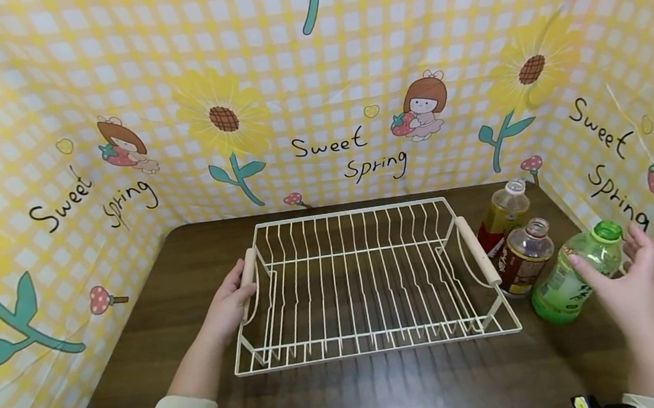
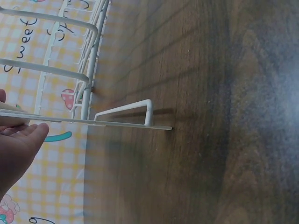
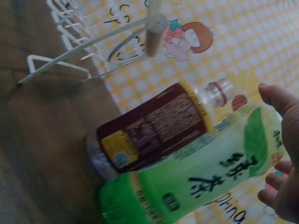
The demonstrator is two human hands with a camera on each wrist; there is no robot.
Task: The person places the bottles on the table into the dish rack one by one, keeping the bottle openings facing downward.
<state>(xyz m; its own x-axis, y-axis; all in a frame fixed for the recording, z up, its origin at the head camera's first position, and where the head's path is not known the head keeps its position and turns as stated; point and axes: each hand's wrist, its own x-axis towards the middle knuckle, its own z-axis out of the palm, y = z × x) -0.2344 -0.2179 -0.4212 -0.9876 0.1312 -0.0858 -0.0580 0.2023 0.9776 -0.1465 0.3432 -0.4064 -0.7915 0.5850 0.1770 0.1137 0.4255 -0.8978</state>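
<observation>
- The dish rack of cream-coloured metal wire [image 1: 380, 352], with a rectangular frame and many thin parallel bars, stands on the table of dark brown, wood-grained surface [image 1: 337, 401].
- At the rack's left end, the left hand [image 1: 230, 307] grips the smooth, rounded handle of pale wood [image 1: 248, 270], its fingers curled around it.
- A similar handle of pale wood [image 1: 478, 253] sits at the right end of the rack, with a curved wire under it.
- To the right of the rack stands the bottle of translucent green plastic with a pale green label and black characters [image 1: 564, 291].
- The right hand [image 1: 632, 277] is around the upper part of this bottle, thumb and fingers spread apart; I cannot tell if it touches the plastic.
- Between the rack and the green bottle is the clear plastic bottle with a dark brown label [image 1: 525, 261], with shiny, rounded shoulders.
- Behind it, near the rack's right handle, is another clear bottle with a yellow and red label [image 1: 503, 216].
- Behind the rack hangs the yellow-and-white checked cloth [image 1: 286, 60], softly wrinkled, printed with sunflowers.
</observation>
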